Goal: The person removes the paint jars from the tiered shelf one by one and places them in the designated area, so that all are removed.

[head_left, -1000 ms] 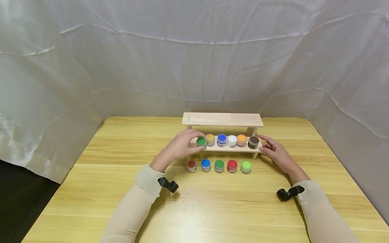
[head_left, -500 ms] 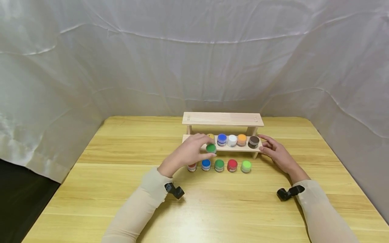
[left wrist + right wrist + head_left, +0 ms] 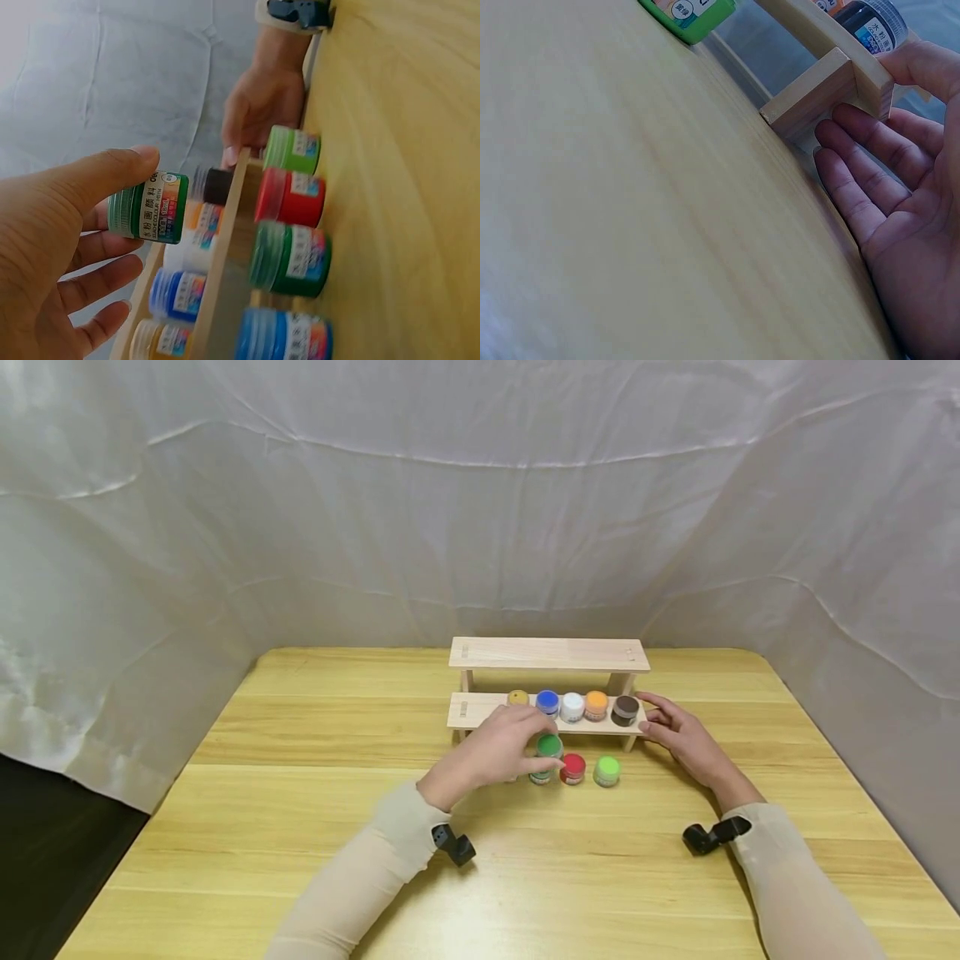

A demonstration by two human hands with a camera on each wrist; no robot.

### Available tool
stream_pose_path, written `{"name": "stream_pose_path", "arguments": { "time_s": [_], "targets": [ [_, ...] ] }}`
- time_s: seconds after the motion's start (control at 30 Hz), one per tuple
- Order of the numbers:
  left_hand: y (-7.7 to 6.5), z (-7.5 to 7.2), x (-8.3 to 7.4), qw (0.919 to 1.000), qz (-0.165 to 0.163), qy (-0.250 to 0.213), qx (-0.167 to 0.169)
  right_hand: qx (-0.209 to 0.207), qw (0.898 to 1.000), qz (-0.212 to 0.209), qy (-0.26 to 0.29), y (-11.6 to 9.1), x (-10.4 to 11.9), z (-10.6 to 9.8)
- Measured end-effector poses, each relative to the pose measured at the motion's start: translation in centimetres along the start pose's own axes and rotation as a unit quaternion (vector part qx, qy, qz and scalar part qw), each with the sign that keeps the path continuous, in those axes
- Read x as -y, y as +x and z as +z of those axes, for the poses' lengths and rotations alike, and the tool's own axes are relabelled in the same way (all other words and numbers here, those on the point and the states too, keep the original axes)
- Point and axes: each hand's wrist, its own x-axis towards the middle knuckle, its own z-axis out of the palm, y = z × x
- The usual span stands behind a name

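My left hand [image 3: 504, 750] pinches a green paint jar [image 3: 157, 208] between thumb and fingers. It hangs in front of the wooden two-tier rack [image 3: 471, 713], just above another green jar [image 3: 292, 259] on the table. At the rack's right end, my right hand [image 3: 684, 745] holds the lower board, thumb on top and fingers beneath in the right wrist view. Along that board stand ochre [image 3: 517, 697], blue [image 3: 547, 700], white [image 3: 572, 708], orange [image 3: 596, 705] and dark brown [image 3: 625, 711] jars.
A row of jars on the table [image 3: 570, 868] includes red [image 3: 573, 768], light green [image 3: 607, 771] and blue [image 3: 281, 334]; my left hand hides its left end in the head view. The rack's upper board [image 3: 551, 652] is bare. A pale curtain [image 3: 480, 527] hangs behind.
The left hand has carried the green jar off the lower board's left end, to the right and toward me, over the front row. The right hand has stayed in place.
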Motion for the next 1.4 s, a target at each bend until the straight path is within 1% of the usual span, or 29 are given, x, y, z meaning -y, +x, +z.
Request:
{"name": "stream_pose_path", "arguments": {
  "time_s": [0.13, 0.33, 0.47, 0.53, 0.63, 0.77, 0.97, 1.13, 1.3, 1.4],
  "targets": [
    [0.4, 0.7, -0.7, 0.9999, -0.002, 0.012, 0.004, 0.001, 1.000, -0.002, -0.003, 0.0, -0.1, 0.0],
    [1.0, 1.9, -1.8, 0.9996, 0.018, 0.023, 0.001, 0.002, 1.000, -0.009, -0.003, 0.1, -0.3, -0.1],
    [1.4, 2.7, -2.6, 0.9996, 0.022, 0.018, 0.006, 0.002, 1.000, -0.008, -0.007, 0.1, -0.4, -0.2],
    [1.7, 3.0, -3.1, 0.9993, 0.026, 0.024, 0.008, 0.001, 1.000, -0.007, -0.010, 0.2, -0.4, -0.2],
    [2.0, 3.5, -3.7, 0.9982, 0.041, 0.042, 0.011, 0.002, 1.000, -0.006, -0.013, 0.2, -0.3, -0.2],
    [2.4, 4.2, -4.5, 0.9959, 0.057, 0.068, 0.017, 0.002, 1.000, -0.007, -0.015, 0.2, -0.2, -0.2],
    [2.8, 5.2, -5.7, 0.9924, 0.058, 0.102, 0.036, 0.003, 1.000, -0.009, -0.012, 0.0, 0.0, -0.2],
    [3.1, 6.1, -6.7, 0.9872, 0.061, 0.136, 0.056, 0.003, 1.000, -0.012, -0.014, 0.0, -0.1, -0.2],
    [3.4, 6.9, -7.4, 0.9801, 0.066, 0.171, 0.074, 0.003, 1.000, -0.013, -0.008, -0.1, -0.1, -0.2],
    [3.4, 7.1, -7.5, 0.9793, 0.069, 0.174, 0.077, 0.003, 1.000, -0.012, -0.006, 0.0, -0.1, -0.2]
  ]
}}
